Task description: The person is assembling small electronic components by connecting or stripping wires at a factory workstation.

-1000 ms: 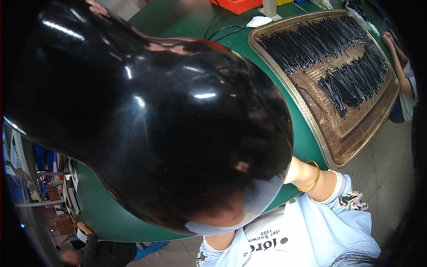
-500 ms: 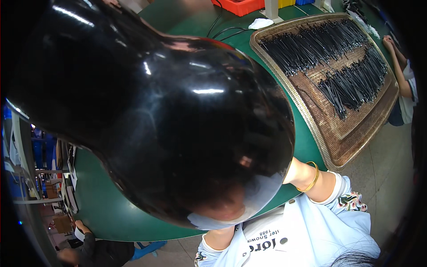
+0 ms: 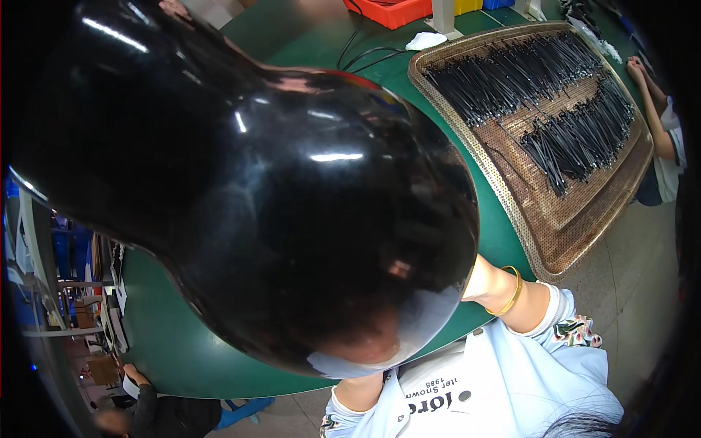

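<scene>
In the head view, a large glossy black hood (image 3: 321, 212) hangs over the green tabletop (image 3: 175, 328), filling the centre and upper left and hiding both hands, so whether the left hand or right hand is open or gripping cannot be told. The left forearm (image 3: 358, 392) runs beneath its lower rim; the right forearm (image 3: 527, 301), wearing a gold bangle (image 3: 518, 292), goes under its right edge. Just beside the hood, to the right, a brown perforated tray (image 3: 566, 237) carries two rows of thin black cable-like pieces (image 3: 580, 139) with shiny tips.
</scene>
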The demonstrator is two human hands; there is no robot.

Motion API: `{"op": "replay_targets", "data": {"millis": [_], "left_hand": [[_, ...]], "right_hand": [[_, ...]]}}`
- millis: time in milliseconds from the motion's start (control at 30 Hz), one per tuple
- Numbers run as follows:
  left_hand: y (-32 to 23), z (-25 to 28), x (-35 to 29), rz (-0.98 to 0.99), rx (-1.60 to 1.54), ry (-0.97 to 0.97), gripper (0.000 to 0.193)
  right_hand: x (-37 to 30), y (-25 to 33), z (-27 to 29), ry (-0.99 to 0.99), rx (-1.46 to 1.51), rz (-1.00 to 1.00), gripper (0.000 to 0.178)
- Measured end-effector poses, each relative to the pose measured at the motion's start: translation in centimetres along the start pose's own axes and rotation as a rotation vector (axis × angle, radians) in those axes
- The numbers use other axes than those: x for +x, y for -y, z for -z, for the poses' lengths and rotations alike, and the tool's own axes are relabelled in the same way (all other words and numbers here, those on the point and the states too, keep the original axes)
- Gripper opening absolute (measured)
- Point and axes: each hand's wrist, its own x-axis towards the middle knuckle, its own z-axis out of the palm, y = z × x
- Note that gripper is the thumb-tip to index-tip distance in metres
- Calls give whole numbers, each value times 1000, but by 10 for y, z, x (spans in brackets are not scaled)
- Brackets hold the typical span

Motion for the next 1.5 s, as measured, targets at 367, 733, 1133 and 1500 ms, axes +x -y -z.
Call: {"op": "replay_targets", "data": {"millis": [367,733,1133,1500], "left_hand": [[3,-10,0,-96,146,-38,20],[1,4,2,-89,183,-75,20],[4,1,-1,-87,186,-75,25],[11,7,-1,-176,239,12,24]], "right_hand": [[-3,-2,0,1,-318,224,17],[8,-7,-3,11,-322,158,16],[3,-3,1,-9,-516,240,14],[0,-6,5,29,-310,113,15]]}}
